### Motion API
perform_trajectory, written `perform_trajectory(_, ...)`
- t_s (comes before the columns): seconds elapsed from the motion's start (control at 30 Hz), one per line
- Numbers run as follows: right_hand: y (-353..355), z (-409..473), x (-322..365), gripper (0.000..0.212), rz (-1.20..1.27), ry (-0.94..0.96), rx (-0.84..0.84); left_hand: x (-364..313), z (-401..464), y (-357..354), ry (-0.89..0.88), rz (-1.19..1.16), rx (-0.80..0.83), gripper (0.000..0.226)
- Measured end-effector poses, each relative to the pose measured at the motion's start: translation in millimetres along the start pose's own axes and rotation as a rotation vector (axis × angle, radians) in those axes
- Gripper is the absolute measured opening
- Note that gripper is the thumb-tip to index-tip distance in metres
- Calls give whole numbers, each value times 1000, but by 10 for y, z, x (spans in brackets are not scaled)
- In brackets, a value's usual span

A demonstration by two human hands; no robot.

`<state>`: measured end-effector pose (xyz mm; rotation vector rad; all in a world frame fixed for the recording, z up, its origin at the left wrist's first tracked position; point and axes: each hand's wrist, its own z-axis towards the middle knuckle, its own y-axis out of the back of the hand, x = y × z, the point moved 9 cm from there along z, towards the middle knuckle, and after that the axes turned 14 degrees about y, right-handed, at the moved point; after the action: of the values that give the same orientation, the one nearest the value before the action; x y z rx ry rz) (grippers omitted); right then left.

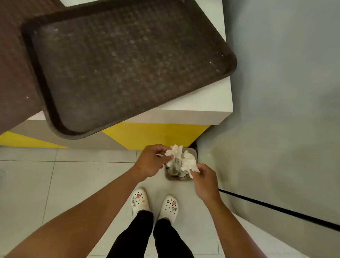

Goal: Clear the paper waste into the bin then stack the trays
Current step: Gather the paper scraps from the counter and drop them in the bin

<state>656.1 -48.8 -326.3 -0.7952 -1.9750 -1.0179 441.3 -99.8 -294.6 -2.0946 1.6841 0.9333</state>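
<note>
Crumpled white paper (183,157) hangs directly above a small grey bin (176,175) on the floor. My left hand (153,160) pinches one wad at its left side. My right hand (206,180) pinches the other wad at its lower right. Two dark brown trays lie on the white counter: the nearer tray (128,57) juts over the counter's front edge, and a second tray (4,63) sits to its left, partly under it. Both trays look bare. More paper lies inside the bin.
The white counter (204,103) with yellow front panels stands right above the bin. A grey wall (291,98) closes off the right side. My feet in white clogs (154,203) stand on the pale tiled floor just behind the bin.
</note>
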Motion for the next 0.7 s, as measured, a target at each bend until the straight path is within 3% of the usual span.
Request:
perform_trajectory(0.17,-272,446,-905,28,-10,-121,-24,569,796,-253,97,16,3,20)
perform_trajectory(0.27,-394,660,-1318,22,-10,-152,-63,908,1216,-448,134,47,17,21)
perform_trajectory(0.4,-542,811,-1533,17,-53,-142,-89,1162,1572,-580,143,109,-5,20)
perform_trajectory(0.6,-716,975,-1812,43,-105,-152,-50,1394,1948,-721,111,226,60,31)
perform_trajectory(0.7,-678,916,-1782,45,-77,-156,-49,1417,1945,-674,96,322,84,34)
